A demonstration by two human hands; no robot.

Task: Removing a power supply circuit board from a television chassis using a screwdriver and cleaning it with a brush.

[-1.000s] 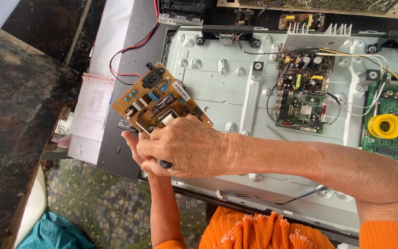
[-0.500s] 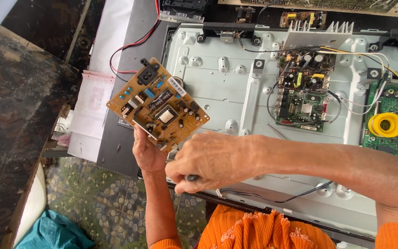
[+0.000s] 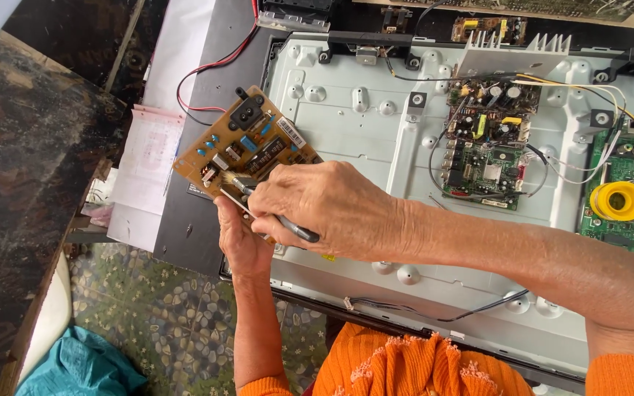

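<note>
— Where's the brown circuit board [image 3: 247,150]?

— My left hand [image 3: 240,238] grips it from below, tilted, above the edge of the grey metal panel [image 3: 361,125].

— And the right?

— My right hand [image 3: 324,209] clasps a small brush [image 3: 273,213], bristles touching the board.

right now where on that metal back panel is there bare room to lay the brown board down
The widest bare patch of the metal back panel lies between the brown board and the green board. A narrower strip runs along the near edge by the black cable. The right end is crowded with wires and the yellow tape roll.
</note>
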